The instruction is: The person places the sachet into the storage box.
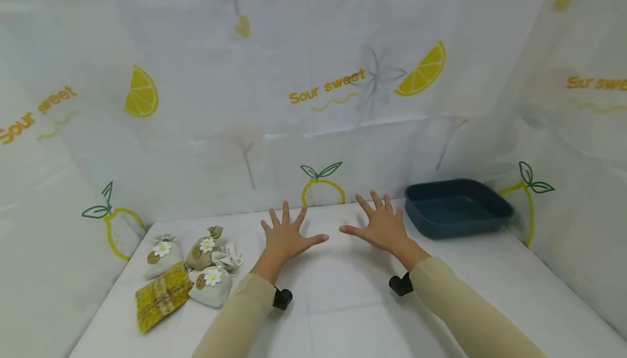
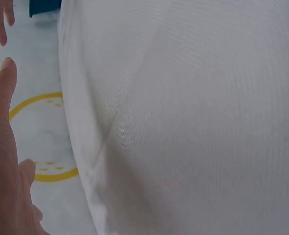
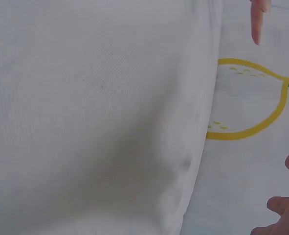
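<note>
Left hand (image 1: 285, 239): hovering over the bench (image 1: 343, 325), spreading fingers and thumb wide, holding nothing.
Right hand (image 1: 386, 228): hovering to its right, likewise spreading its fingers wide and holding nothing; the two thumbs are pointing at each other, apart.
Blue dish (image 1: 465, 228): standing upright at the far right of the bench, near the right hand.
Pouches: lying clustered on the left, apart from the left hand; a pale pouch (image 1: 168, 266) is lying far left, a brown pouch (image 1: 197, 260) to its right, a flower-trimmed pouch (image 1: 217, 294) nearer, a yellow patterned pouch (image 1: 164, 297) near left.
Lemon-print cloth (image 1: 196, 97): hanging behind the bench.
</note>
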The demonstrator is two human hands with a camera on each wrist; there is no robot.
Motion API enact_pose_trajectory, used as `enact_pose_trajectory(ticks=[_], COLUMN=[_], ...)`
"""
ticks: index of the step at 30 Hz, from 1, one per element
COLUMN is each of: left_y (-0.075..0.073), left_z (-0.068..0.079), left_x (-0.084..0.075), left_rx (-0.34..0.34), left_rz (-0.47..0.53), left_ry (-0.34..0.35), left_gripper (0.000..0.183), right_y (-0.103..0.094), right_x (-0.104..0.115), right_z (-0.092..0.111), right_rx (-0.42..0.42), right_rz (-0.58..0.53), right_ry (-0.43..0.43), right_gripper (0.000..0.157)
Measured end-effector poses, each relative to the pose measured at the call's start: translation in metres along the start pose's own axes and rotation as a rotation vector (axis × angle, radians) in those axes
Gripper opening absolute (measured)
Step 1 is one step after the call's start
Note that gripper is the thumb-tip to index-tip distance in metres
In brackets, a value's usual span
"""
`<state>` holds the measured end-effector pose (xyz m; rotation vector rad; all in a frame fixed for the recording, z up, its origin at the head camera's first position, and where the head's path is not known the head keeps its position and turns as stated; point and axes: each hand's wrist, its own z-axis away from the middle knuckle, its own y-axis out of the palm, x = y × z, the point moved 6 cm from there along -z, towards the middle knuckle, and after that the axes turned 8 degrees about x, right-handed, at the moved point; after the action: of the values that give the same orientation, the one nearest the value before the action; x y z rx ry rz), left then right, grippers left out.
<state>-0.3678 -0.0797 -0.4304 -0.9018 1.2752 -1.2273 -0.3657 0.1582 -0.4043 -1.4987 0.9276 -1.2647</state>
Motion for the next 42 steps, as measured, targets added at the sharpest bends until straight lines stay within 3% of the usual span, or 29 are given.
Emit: enact_pose_trajectory(ticks=[6,13,21,25,31,37,42], left_y=[0.001,0.001,0.014,0.019,0.028,0.043,0.054], left_z=[-0.008,-0.013,-0.021,-0.022,-0.028,-0.032,-0.035], left_x=[-0.018,-0.052,-0.096,-0.121,-0.164,-0.199,-0.219], left_rx=[-0.015,-0.029,-0.027,-0.012,-0.059,-0.055,-0.038], left_rz=[0.015,0.098,0.228,0.332,0.491,0.609,0.84], left_ry=[0.016,0.054,0.141,0.204,0.314,0.308,0.272], left_gripper=[0.106,0.105,0.1,0.095,0.091,0.093,0.092], right_y=[-0.018,-0.041,-0.052,-0.051,-0.049,-0.053,-0.058], right_x=[-0.019,-0.054,-0.106,-0.131,-0.161,-0.186,-0.215], right_z=[0.003,0.015,0.041,0.053,0.065,0.073,0.08], right_rx=[-0.081,-0.231,-0.41,-0.516,-0.614,-0.629,-0.647], right_rz=[-0.008,0.03,-0.15,-0.246,-0.36,-0.396,-0.42], right_ry=[0.005,0.0,0.01,0.014,0.052,0.138,0.208], right_gripper=[0.107,0.105,0.092,0.091,0.083,0.082,0.079])
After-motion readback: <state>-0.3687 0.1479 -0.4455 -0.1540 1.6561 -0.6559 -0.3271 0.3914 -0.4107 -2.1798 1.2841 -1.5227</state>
